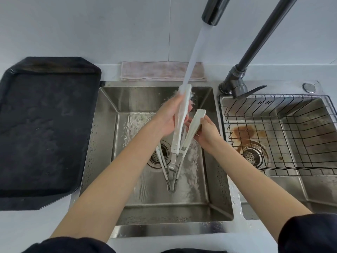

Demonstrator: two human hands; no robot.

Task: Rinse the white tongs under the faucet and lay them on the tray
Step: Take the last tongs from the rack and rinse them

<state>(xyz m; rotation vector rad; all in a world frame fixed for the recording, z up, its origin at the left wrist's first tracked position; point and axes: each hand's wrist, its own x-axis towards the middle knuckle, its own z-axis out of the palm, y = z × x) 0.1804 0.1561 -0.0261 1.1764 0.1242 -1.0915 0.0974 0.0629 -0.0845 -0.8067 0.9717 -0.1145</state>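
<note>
White tongs point(179, 132) with a metal hinge end are held tips-up over the left sink basin point(109, 143). My left hand point(168, 117) grips the left arm of the tongs, whose tip sits in the water stream. My right hand point(207, 131) holds the right arm, spreading the tongs apart. Water pours from the black faucet spout point(212, 12) onto the left tip. The black tray point(45, 128) lies on the counter left of the sink with nothing on it. A second utensil lies on the basin floor near the drain point(158, 156), partly hidden by the tongs.
A pinkish cloth point(160, 71) lies folded behind the sink. The right basin point(300, 185) holds a black wire rack point(284, 132) and shows brown stains. The faucet base and lever point(238, 86) stand between the basins.
</note>
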